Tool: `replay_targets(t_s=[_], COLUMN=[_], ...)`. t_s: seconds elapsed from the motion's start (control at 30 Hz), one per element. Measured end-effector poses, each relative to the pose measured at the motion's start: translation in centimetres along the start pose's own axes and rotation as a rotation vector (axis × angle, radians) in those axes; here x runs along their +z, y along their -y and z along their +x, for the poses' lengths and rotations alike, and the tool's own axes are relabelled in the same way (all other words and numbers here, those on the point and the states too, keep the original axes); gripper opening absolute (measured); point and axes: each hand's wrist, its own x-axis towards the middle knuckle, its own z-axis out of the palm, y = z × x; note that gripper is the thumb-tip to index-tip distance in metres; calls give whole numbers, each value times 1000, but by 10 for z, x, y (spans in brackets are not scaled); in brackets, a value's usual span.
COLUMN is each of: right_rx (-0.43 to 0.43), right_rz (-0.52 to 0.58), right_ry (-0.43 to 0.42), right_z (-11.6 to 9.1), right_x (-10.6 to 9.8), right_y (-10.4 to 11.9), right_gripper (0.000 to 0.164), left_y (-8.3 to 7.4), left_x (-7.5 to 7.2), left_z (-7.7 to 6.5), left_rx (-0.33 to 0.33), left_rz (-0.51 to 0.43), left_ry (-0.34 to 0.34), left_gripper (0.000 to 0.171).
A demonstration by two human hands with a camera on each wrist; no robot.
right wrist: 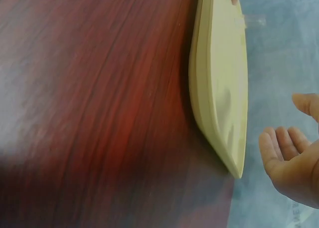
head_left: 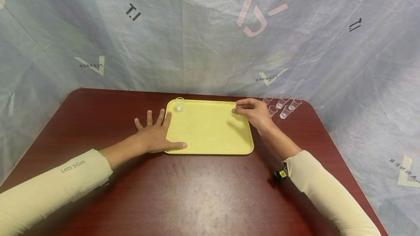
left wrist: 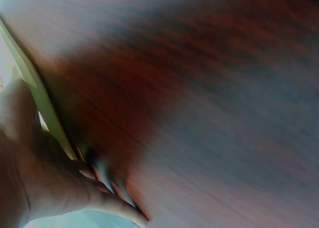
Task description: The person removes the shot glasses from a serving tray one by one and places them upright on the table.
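A yellow tray lies on the table with one small clear cup upright in its back left corner. My left hand rests at the tray's left edge, fingers spread over the tabletop and thumb reaching across the front left corner. My right hand hovers at the tray's back right corner, palm turned inward. In the right wrist view its thumb stands apart from the bent fingers, with nothing between them. Just behind that hand stand several more clear cups, some partly hidden by it.
The dark red wooden table has rounded back corners. A grey printed sheet hangs close behind it and along both sides. A black strap with a yellow mark sits at my right cuff.
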Motion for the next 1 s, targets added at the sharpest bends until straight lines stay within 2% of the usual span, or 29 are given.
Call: replay_targets(t_s=[0.5,0.77,1.0], right_rx=[-33,-50,-69], right_rz=[60,100,80], right_ry=[59,114,150], right_z=[10,14,18], right_x=[42,75,104], right_y=[20,35,47], right_gripper=[47,46,45], left_y=[-1,0,1], left_x=[0,0,2], left_z=[0,1,3], left_rx=[1,-6,-5], left_rz=[-17,-3,0], left_ry=[4,-2,-4], left_gripper=[152,152,153])
